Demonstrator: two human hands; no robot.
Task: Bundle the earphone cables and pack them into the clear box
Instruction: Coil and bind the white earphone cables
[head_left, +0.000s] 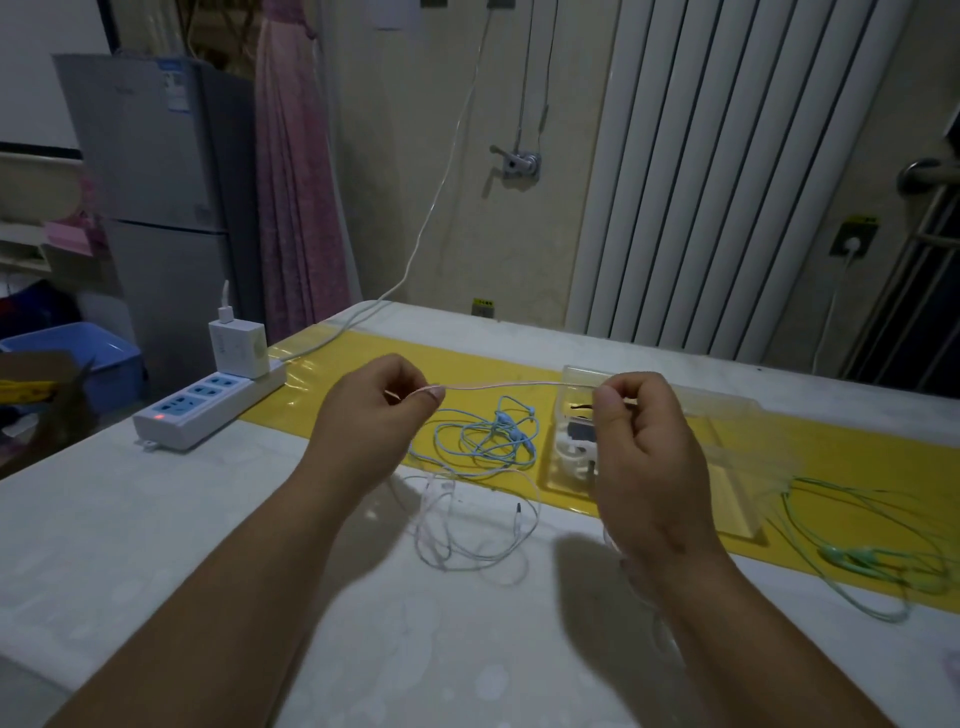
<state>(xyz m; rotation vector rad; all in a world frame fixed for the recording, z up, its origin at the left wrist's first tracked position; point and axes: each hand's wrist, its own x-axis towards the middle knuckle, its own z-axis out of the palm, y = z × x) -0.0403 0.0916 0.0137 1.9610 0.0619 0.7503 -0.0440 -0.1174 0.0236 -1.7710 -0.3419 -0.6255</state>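
Pinkish-white earphone cable (519, 385): 1 length, drawn taut and level across mid-frame between both hands, probably to straighten it before coiling. Its slack drops below the right hand toward the lower right.

Left hand (371, 415), centre-left: thumb and forefinger pinched on one end of the cable, other fingers curled in.

Right hand (649, 457), centre-right: fingers curled, thumb and forefinger clamped on the cable, hiding part of the box.

Clear box (727, 415): 1, open, right of centre on the yellow strip (363, 353), close at hand for packing. It holds white and dark items, kind unclear.

Blue cable (483, 436): 1, loose tangle on the strip between the hands, not yet bundled.

White cable (467, 525): 1, loose on the table (156, 519) just below the blue one.

Green cable (857, 551): 1, loose at right, beside the box.

Power strip (208, 410): 1, left of frame, charger plugged in.
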